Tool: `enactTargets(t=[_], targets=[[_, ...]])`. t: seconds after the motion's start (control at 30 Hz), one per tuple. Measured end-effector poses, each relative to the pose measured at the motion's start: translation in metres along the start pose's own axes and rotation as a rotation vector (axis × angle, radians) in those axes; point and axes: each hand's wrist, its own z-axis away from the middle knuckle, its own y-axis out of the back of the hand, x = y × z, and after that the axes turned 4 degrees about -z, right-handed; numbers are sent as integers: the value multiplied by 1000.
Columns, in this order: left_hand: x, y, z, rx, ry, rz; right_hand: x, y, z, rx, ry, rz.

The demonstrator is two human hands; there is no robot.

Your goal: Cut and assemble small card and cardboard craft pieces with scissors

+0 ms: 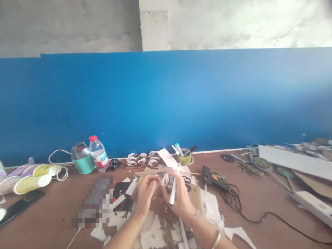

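My right hand (pixel 178 193) is closed round a white pen (pixel 173 190), which slants down across the fingers. A small white looped paper piece (pixel 165 180) is at its fingertips, between the two hands. Close by on the left, my left hand (pixel 147 192) has its thumb and fingers pressed together; what it pinches, if anything, is too small to make out. Beneath both hands lie brown cardboard (pixel 195 199) and many white paper scraps (pixel 153 233).
Small white curled pieces (pixel 142 160) stand behind the hands, beside a green tape roll (pixel 184 157) holding pens. A bottle (pixel 99 155) and teal container (pixel 84 160) are at left. A black glue gun (pixel 211 178) with its cord lies right, near a white power strip (pixel 313 207).
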Motion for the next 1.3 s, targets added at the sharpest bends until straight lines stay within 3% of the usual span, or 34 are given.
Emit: enactTargets(t=[0.13,0.43,0.73,1.3], targets=[[-2,0,0,-62,47,-65,0,-1,-1,-34,50,106],[-12,-3,-6,73,247,138,-6,11,-6,35,83,-19],[-10,-3,-5,69,238,132,-5,5,0,27,-228,-131],[-7,-4,-4,61,212,109,-9,4,-5,29,-285,-83]])
